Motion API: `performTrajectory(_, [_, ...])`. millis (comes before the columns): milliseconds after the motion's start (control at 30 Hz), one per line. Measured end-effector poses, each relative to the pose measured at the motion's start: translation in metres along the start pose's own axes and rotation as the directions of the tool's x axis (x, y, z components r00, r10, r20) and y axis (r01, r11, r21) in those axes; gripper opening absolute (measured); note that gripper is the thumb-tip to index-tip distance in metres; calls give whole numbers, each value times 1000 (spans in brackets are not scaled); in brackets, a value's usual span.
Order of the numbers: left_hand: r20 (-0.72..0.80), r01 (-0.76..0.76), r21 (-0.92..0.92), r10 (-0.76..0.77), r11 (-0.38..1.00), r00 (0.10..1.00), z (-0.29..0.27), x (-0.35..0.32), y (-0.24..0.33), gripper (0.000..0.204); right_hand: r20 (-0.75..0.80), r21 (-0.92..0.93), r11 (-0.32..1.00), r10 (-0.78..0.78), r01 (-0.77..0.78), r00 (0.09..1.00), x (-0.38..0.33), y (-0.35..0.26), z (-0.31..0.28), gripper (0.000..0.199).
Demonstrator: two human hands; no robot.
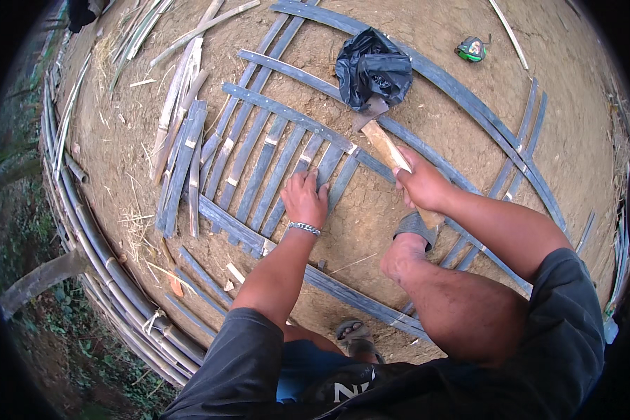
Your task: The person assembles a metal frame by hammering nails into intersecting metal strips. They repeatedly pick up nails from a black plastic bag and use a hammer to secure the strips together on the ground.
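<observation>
Evidently the right arm reaches in bent at the elbow, its hand [421, 183] curled firmly around the wooden-handled tool [383, 144] just below the black bag [371, 64]. The tool's long axis slants, metal head pointing up-left at the bag's lower edge. Farther below-left of the bag, the left hand [306, 199] lies half open, palm down on slats [258, 170]; whether it grips one, I cannot tell.

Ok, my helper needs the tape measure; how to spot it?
Find the dark slatted frame on brown ground. Right of the black bag, beyond the frame's outermost slat, lies the tape measure: small, rounded, green and black, unlike the long strips nearby.
</observation>
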State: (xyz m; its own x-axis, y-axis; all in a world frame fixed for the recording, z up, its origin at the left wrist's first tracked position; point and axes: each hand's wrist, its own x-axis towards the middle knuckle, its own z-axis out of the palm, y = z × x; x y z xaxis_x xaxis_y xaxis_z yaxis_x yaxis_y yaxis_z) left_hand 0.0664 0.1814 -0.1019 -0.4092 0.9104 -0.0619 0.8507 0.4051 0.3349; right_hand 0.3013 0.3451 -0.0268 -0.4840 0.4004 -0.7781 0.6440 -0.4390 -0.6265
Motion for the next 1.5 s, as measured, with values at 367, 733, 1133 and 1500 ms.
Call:
performTrajectory(367, [-35,-22,22,22,1000,999,6,-3,-2,45,-12,-34,999,22,-23,1000,0,-4,-3,65])
performTrajectory(733, [-39,-57,44,59,997,998,8,-1,-3,43,-11,-39,999,-13,12,1000,-1,-1,4,63])
performTrajectory(1133, [-56,-85,66,89,994,994,12,-1,-6,46,-133,-158,982,-126,104,983,2,13,-2,59])
performTrajectory(1500, [-31,-66,65,69,996,997,9,-1,-5,45,-141,-173,980,-119,94,983,3,5,0,58])
